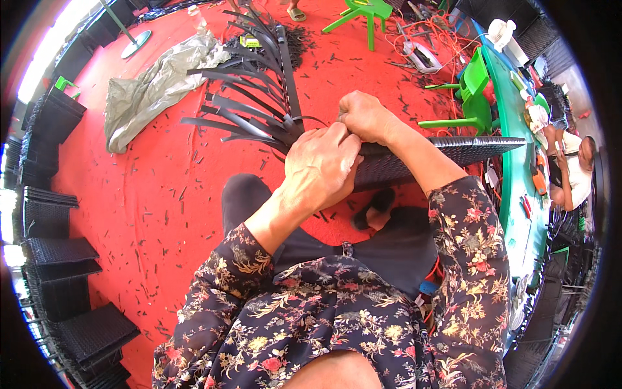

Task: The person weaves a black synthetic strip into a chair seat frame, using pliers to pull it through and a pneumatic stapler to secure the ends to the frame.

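A black woven panel (pixel 447 150) lies across in front of me, above my knees, its woven part reaching to the right. From its left end, loose flat black strips (pixel 249 107) fan out to the left and away from me. My left hand (pixel 322 162) is closed over the panel's edge where the weave meets these strips. Just beyond it, my right hand (pixel 366 117) is closed at the top edge, its fingertips pinched on a thin black strip that curves in from the left. The two hands touch or nearly touch, and the fingertips are partly hidden.
Black strip scraps litter the red floor (pixel 129 240). A grey sheet (pixel 152 84) lies at far left, with stacked black woven panels (pixel 55 253) along the left side. Green chairs (pixel 476 78) and a green table (pixel 518 220) stand right, a person (pixel 576 168) beyond. Orange cords (pixel 447 39) trail behind.
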A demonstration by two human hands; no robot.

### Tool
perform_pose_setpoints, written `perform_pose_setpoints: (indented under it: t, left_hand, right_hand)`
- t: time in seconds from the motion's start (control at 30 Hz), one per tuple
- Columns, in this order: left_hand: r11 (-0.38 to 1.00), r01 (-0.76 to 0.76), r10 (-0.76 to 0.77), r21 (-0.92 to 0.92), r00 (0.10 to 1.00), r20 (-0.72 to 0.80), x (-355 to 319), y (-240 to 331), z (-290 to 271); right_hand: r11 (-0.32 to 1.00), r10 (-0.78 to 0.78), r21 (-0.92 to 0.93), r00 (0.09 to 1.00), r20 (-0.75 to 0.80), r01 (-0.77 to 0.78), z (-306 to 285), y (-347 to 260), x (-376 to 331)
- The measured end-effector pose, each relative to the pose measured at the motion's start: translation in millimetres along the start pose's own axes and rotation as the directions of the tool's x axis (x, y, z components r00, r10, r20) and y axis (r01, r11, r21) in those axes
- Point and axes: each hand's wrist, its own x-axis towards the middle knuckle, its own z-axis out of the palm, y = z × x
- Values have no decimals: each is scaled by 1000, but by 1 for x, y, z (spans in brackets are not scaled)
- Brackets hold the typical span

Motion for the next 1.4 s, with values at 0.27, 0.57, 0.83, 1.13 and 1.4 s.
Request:
perform_pose_setpoints:
  t: [0.27, 0.57, 0.83, 1.13, 1.4]
  left_hand:
    - [998, -24, 22, 57, 999, 49, 0, -2, -3]
    - [991, -57, 45, 121, 994, 97, 7, -8, 8]
    - [1000, 23, -23, -2, 999, 33, -7, -19, 7]
    - [997, -73, 78, -39, 986, 150, -5, -48, 4]
    - [983, 83, -39, -163, 966, 254, -5, -76, 11]
  right_hand:
    - [998, 48, 25, 998, 28, -49, -2, -3, 0]
    - [959, -209, 34, 782, -588, 281, -4, 19, -18]
    - [922, 210, 386, 821, -531, 14, -13, 101, -201]
    - [786, 576, 540, 675, -461, -301, 72, 119, -330]
    - [841, 479, 345, 275, -834, -417, 73, 152, -431]
